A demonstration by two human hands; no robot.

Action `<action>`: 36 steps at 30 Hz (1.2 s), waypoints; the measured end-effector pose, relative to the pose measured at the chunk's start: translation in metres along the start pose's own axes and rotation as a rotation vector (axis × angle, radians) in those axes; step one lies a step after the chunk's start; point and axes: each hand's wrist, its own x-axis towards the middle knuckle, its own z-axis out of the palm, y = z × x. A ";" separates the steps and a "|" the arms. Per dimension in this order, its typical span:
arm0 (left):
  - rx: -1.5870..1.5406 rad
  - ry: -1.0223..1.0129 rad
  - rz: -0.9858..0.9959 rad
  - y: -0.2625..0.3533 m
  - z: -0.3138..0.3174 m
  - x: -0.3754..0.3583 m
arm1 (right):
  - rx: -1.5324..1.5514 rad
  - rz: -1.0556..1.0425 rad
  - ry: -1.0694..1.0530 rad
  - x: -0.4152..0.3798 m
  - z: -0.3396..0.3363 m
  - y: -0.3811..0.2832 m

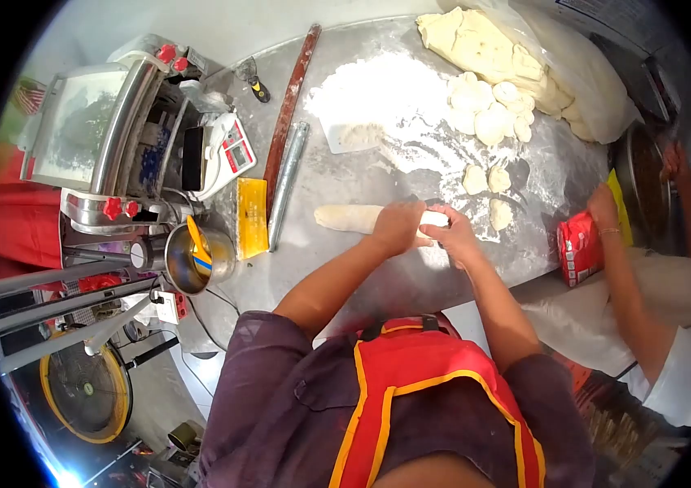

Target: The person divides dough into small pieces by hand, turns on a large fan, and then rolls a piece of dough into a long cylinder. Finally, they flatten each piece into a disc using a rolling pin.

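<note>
From here the dough roll (349, 217) lies crosswise on the tabletop (321, 276) mid-frame, its free end pointing left from the nearer left hand (398, 228), whose grip curls round it, the right hand (455, 237) pinching its right end, joined or severed I can't tell.

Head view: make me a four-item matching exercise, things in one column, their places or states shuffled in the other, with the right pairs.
Things
1. reddish-brown rod
2. dough roll
3. red packet
4. yellow-and-blue tool

Places or states
A. in the metal pot
B. in a co-worker's hand
C. alongside the silver tube
D. in the left hand and right hand

Pairs: 1-C, 2-D, 3-B, 4-A
</note>
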 end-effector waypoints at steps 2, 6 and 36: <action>0.022 0.081 0.015 0.000 0.008 -0.001 | -0.086 -0.045 0.095 0.002 0.007 0.011; 0.009 0.222 0.036 0.003 0.021 0.001 | -0.309 -0.067 0.220 0.000 0.011 0.012; 0.082 0.070 0.052 -0.035 -0.012 -0.010 | -0.868 -0.438 0.257 0.002 -0.015 -0.012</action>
